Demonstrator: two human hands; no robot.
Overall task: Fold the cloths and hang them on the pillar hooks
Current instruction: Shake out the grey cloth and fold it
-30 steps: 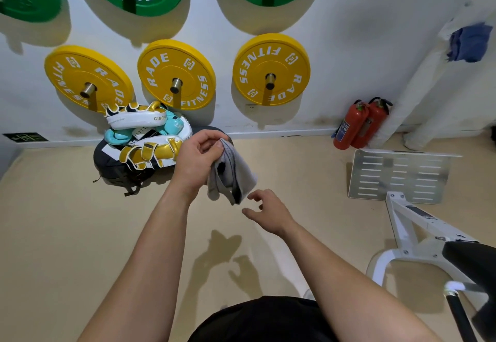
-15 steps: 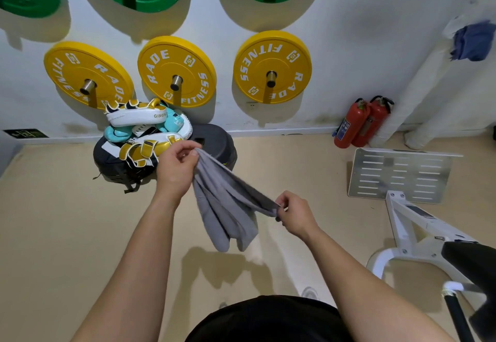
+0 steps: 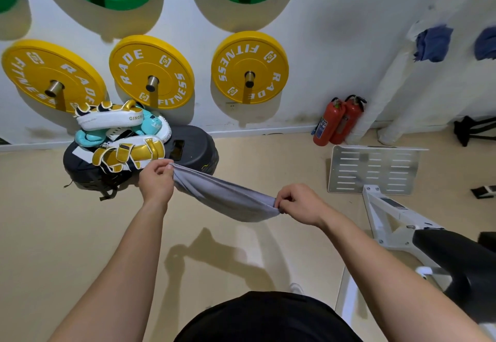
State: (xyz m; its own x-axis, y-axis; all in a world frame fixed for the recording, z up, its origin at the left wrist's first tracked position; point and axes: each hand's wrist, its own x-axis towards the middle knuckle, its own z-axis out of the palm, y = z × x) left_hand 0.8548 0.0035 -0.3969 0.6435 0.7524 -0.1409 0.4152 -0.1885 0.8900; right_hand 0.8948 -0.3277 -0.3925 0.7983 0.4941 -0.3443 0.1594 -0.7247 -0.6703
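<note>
A grey cloth (image 3: 222,194) hangs stretched in the air between my two hands, sagging a little in the middle. My left hand (image 3: 157,182) pinches its upper left end. My right hand (image 3: 298,203) pinches its lower right end. Far at the upper right, a white pillar (image 3: 386,81) carries a blue cloth (image 3: 432,43) hanging on it; a second blue cloth (image 3: 487,43) shows at the frame's right edge. The hooks themselves are hidden under the cloths.
Yellow weight plates (image 3: 249,67) and green ones hang on the wall ahead. Boxing pads (image 3: 120,137) lie piled on a black bag. Two red fire extinguishers (image 3: 338,121) stand by the pillar. A metal plate (image 3: 373,169) and a white bench frame (image 3: 397,215) are at the right.
My right hand took hold of the cloth's free end and drew it out to the right. The cloth went from bunched in my left hand to stretched between both.
</note>
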